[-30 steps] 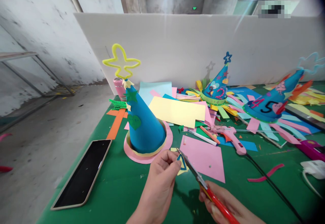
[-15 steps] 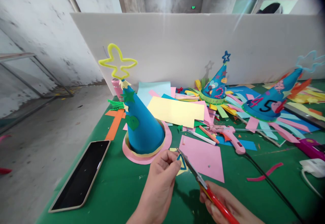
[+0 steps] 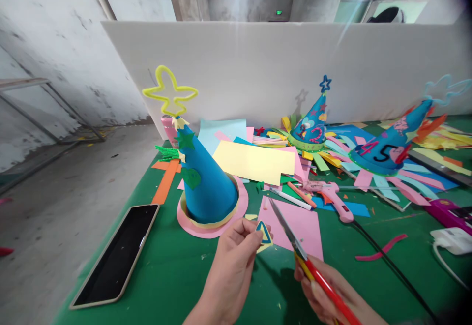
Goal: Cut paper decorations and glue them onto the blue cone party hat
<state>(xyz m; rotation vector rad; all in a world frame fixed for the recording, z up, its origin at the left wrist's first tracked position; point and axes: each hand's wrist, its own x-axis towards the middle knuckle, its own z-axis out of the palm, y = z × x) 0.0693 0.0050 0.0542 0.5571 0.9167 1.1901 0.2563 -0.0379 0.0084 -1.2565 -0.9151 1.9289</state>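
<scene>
My left hand [image 3: 239, 253] pinches a small yellow paper triangle [image 3: 264, 233] with a blue triangular outline on it. In my right hand [image 3: 328, 285] is a pair of scissors [image 3: 295, 241] with red and yellow handles. The blades look closed and point up and away, a little to the right of the paper triangle. Beneath the blades lies a pink paper sheet [image 3: 309, 226]. A blue cone hat [image 3: 210, 182] with a pink brim, green shapes and a yellow pipe-cleaner figure [image 3: 170, 91] on its tip stands left of my hands.
A phone [image 3: 116, 256] lies at the table's left edge. Behind are yellow paper [image 3: 254, 160] and markers. To the right sit a pink glue gun [image 3: 328, 194] with a cord, two decorated blue hats [image 3: 311, 121], and a white plug [image 3: 452, 240]. A white board [image 3: 239, 69] stands behind the table.
The scissors have moved away from the paper triangle, to the right, and their blades have come together. My left hand keeps its pinch on the triangle, which now shows more fully.
</scene>
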